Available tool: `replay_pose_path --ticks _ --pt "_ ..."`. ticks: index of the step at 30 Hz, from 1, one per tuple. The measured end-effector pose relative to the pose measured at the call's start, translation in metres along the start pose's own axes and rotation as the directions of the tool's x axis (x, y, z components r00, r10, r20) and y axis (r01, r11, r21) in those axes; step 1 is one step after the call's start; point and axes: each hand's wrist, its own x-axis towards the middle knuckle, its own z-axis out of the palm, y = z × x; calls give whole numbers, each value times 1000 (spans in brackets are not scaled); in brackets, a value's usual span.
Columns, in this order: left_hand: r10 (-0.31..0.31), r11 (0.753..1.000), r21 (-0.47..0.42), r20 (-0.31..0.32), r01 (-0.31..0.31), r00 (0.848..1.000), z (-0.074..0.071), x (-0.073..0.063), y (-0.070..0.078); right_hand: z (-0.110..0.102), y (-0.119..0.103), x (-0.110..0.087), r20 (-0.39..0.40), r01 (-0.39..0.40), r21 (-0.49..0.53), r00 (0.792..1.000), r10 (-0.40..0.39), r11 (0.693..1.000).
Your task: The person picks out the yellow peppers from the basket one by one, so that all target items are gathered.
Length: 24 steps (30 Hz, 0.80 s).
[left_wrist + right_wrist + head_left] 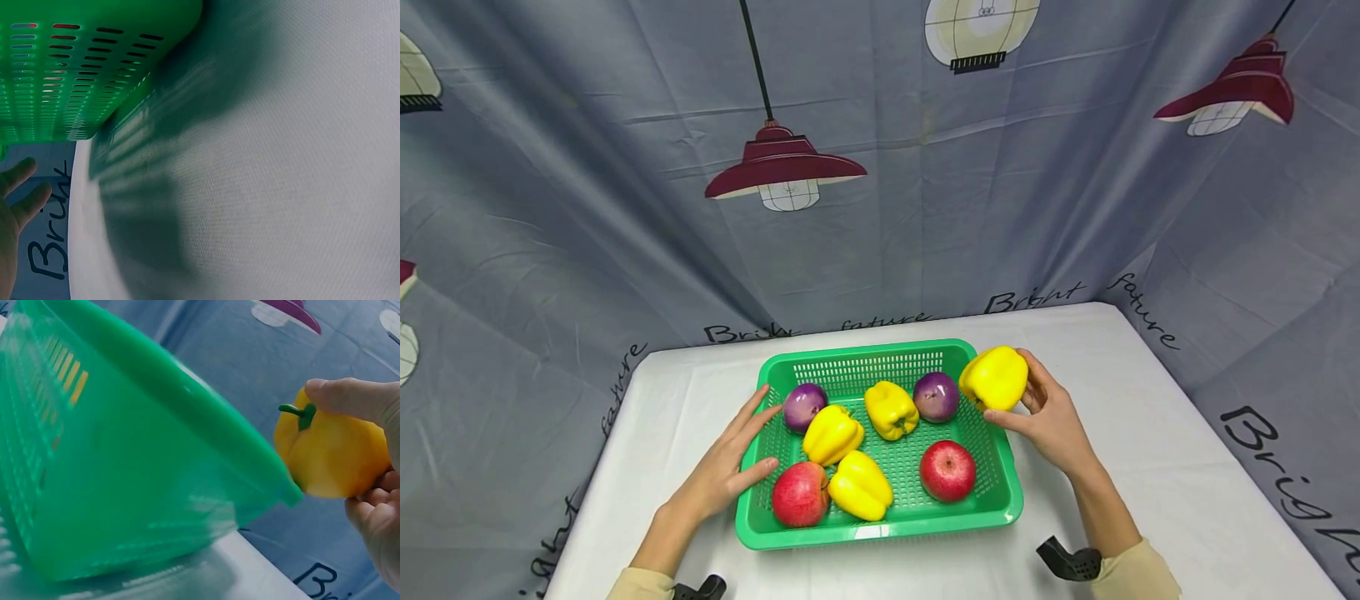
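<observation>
My right hand (pixel 1057 423) grips a yellow bell pepper (pixel 995 377) at the right rim of a green basket (pixel 880 529). In the right wrist view, the thumb lies near the green stem of this pepper (pixel 334 450) and the other fingers curl under it. My left hand (pixel 718 473) is at the basket's left side, its fingers spread over the rim and holding nothing. Inside the basket are three yellow bell peppers (pixel 832 435), two red apples (pixel 947 471) and two round purple onions (pixel 936 397). The left wrist view shows the basket's slotted outer wall (pixel 94 69) and some fingers.
The basket stands on a table with a white cloth (pixel 1180 467). Behind and beside the table hangs a grey-blue curtain (pixel 880 242) printed with lamps and lettering. A black wrist device (pixel 1070 562) shows at the right sleeve, another (pixel 700 588) at the left.
</observation>
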Motion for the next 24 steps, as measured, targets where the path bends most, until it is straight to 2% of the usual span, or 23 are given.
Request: replay_pose_path --ticks 9,16,24 --pt "-6 1000 4 -6 6 1000 1 0 1 -12 14 2 -119 -77 46 990 82 996" --pt "-4 1000 -4 -9 4 1000 2 0 0 -9 31 7 -261 -87 87 959 107 992" --pt "-3 1000 -1 -11 3 1000 2 0 -2 -7 58 14 -296 -133 119 941 163 984"
